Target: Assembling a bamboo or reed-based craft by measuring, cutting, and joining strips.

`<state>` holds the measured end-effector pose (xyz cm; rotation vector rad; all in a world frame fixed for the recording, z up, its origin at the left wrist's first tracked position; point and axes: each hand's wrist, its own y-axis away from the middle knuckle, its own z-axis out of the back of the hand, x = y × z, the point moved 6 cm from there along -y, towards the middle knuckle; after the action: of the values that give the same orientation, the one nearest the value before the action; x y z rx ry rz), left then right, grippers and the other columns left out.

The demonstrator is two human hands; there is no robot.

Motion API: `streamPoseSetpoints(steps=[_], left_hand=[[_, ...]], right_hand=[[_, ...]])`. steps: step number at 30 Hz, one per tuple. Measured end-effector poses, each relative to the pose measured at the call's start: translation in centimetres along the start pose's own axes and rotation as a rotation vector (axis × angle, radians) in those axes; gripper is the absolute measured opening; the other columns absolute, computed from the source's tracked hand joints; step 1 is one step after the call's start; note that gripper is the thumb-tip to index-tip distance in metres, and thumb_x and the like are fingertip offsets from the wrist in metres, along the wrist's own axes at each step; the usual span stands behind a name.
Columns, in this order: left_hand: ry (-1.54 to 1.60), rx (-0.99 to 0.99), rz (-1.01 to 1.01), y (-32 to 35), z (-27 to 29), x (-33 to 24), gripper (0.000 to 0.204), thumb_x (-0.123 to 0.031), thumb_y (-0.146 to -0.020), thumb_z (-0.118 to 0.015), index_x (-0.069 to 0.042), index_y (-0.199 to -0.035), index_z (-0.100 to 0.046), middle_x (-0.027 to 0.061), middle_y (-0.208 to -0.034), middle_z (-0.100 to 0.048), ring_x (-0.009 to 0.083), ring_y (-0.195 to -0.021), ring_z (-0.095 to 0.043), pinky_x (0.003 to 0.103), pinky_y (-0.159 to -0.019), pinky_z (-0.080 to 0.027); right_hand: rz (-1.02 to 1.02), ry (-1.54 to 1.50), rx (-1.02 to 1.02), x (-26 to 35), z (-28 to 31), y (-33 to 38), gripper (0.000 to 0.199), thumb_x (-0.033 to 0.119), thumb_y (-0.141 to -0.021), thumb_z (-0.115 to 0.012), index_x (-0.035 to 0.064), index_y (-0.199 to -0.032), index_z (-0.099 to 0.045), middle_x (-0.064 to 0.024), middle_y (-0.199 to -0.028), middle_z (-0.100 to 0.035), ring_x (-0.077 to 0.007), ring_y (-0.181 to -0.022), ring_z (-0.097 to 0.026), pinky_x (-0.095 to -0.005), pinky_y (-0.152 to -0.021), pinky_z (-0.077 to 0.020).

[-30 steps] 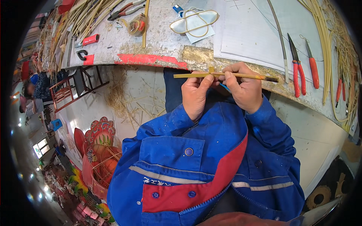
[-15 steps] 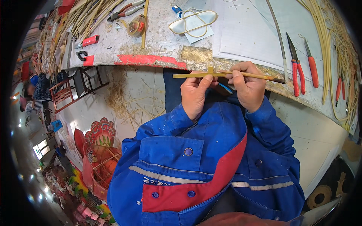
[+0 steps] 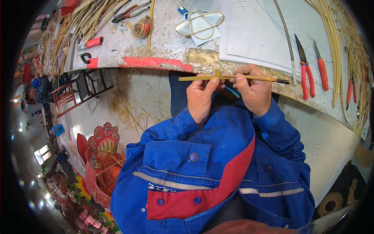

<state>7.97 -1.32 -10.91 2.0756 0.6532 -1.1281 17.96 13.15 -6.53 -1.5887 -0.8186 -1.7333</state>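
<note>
2 hands | left hand (image 3: 200, 99); right hand (image 3: 253, 90) | gripping bamboo strip (image 3: 194, 78)

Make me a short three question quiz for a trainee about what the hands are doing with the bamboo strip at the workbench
1. True or false: both hands hold the bamboo strip level, just in front of the workbench edge.
2. Which tools lie on the bench to the right of the right hand? A: red-handled pliers. B: a hammer. C: a paintbrush.
3. Fill in: a short cross piece stands up from the strip above the ____ hand's fingertips.

Key
1. True: the left hand and right hand both grip it.
2. A.
3. Left.
</note>
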Motion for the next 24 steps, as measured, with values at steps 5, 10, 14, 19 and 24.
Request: streamPoseSetpoints(steps=[5, 10, 14, 19, 24], left_hand=[[-0.005, -0.002, 0.004, -0.1, 0.0, -0.1, 0.028, -0.015, -0.103, -0.070, 0.005, -0.122, -0.067, 0.0136, -0.109, -0.075, 0.0182, -0.094, -0.072, 0.033, -0.089, -0.060], [-0.010, 0.000, 0.009, 0.0, -0.1, -0.2, 0.027, -0.015, -0.103, -0.070, 0.005, -0.121, -0.068, 0.0136, -0.111, -0.075, 0.0174, -0.093, -0.072, 0.032, -0.088, -0.059], [-0.021, 0.014, -0.018, 0.1, 0.0, -0.1, 0.027, -0.015, -0.103, -0.070, 0.005, -0.121, -0.068, 0.0136, -0.112, -0.075, 0.0171, -0.093, -0.072, 0.031, -0.088, -0.058], [-0.007, -0.002, 0.004, -0.1, -0.2, -0.1, 0.027, -0.015, -0.103, -0.070, 0.005, -0.121, -0.068, 0.0134, -0.111, -0.075, 0.0171, -0.093, -0.072, 0.031, -0.088, -0.058], [-0.012, 0.000, 0.004, -0.1, 0.1, -0.1, 0.027, -0.016, -0.103, -0.070, 0.005, -0.121, -0.068, 0.0133, -0.109, -0.075, 0.0174, -0.094, -0.072, 0.032, -0.087, -0.059]], right_hand=[[-0.003, 0.006, 0.004, 0.2, 0.0, -0.1, 0.017, 0.013, -0.104, -0.062, -0.0035, -0.108, -0.064, -0.0079, -0.092, -0.072, -0.0114, -0.084, -0.071, -0.0242, -0.073, -0.0588], [-0.013, 0.029, 0.024, 0.1, -0.2, -0.2, 0.017, 0.013, -0.104, -0.062, -0.0032, -0.108, -0.064, -0.0084, -0.091, -0.072, -0.0113, -0.083, -0.071, -0.0244, -0.074, -0.0588], [0.051, -0.012, 0.096, 1.5, -1.1, -0.5, 0.016, 0.013, -0.105, -0.062, -0.0027, -0.108, -0.064, -0.0089, -0.092, -0.073, -0.0109, -0.084, -0.071, -0.0244, -0.074, -0.0584], [0.011, -0.017, 0.022, -0.3, -0.3, -0.3, 0.016, 0.013, -0.105, -0.061, -0.0026, -0.107, -0.064, -0.0101, -0.094, -0.073, -0.0106, -0.083, -0.070, -0.0250, -0.073, -0.0582], [0.062, -0.008, -0.045, 0.7, 0.6, -0.2, 0.017, 0.013, -0.105, -0.063, -0.0030, -0.111, -0.065, -0.0096, -0.097, -0.073, -0.0125, -0.087, -0.070, -0.0273, -0.076, -0.0586]])
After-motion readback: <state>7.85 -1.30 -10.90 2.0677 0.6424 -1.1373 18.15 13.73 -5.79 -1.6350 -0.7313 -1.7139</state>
